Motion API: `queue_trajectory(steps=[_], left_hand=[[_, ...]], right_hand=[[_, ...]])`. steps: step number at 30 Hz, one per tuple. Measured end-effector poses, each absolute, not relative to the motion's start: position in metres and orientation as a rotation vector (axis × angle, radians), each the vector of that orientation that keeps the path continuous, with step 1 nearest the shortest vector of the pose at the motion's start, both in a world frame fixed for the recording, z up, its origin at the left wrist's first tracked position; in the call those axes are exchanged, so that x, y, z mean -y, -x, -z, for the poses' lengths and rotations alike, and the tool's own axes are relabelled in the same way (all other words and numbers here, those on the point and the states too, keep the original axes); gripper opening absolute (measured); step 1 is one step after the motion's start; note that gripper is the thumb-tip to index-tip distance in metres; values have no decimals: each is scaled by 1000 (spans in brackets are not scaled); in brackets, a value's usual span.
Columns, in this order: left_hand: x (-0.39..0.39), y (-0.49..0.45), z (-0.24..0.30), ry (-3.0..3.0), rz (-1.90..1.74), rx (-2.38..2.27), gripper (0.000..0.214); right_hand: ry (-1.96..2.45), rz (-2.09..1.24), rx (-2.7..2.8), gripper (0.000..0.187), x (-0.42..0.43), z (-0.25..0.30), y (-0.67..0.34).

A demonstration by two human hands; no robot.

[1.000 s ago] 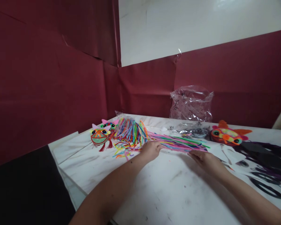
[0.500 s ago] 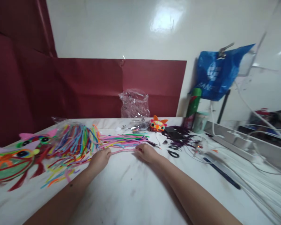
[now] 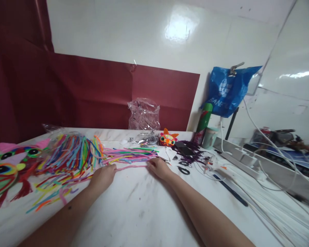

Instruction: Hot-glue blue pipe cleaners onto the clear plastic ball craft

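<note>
A pink pipe cleaner [image 3: 131,167] stretches sideways, low over the table, between my two hands. My left hand [image 3: 103,177] is closed on its left end. At the other end, the fingers of my right hand [image 3: 158,167] pinch it. Just behind it lies a row of mixed-colour pipe cleaners [image 3: 130,155], mostly pink. Beyond my left hand a large bundle of coloured pipe cleaners [image 3: 69,152] rests partly in clear plastic. Short cut pieces [image 3: 50,199] are scattered in front of that bundle. The black scissor handles [image 3: 184,170] are right of my right hand.
Decorated animal-face crafts [image 3: 5,168] lie at the far left. At the back are a crumpled clear bag [image 3: 144,115] and a small orange-eared figure [image 3: 168,138]. Dark purple strands [image 3: 189,151], a green can [image 3: 205,118], a cup [image 3: 210,138], and a power strip [image 3: 243,164] with cables occupy the right.
The view has tilted and turned slightly right, so most things appear shifted left. Both hands keep hold of the pink pipe cleaner, which looks a little straighter.
</note>
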State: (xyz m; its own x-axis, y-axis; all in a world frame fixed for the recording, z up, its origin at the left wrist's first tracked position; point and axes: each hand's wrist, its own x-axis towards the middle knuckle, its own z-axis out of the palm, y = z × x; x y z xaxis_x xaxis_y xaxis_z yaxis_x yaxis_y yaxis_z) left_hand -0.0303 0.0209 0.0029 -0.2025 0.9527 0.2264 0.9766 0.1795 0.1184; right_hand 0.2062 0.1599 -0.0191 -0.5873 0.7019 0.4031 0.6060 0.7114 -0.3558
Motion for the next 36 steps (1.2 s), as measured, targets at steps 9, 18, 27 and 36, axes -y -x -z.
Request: queue_trajectory(steps=[9,18,27,36], left_hand=[[-23,35,-1,1966,754,2325,20],[-35,53,1,2117,1266,2351,27],[-32,80,-5,2028,1357,2373,27],[-28,94,-8,1952,916,2381,28]], right_hand=[[949,-84,2530,13,-157,25,-202],[950,-185,2523,19,-169,16,-216],[950,-508,2509,27,-189,9,-233],[1006,-708,2370,30,-198,10,-246]])
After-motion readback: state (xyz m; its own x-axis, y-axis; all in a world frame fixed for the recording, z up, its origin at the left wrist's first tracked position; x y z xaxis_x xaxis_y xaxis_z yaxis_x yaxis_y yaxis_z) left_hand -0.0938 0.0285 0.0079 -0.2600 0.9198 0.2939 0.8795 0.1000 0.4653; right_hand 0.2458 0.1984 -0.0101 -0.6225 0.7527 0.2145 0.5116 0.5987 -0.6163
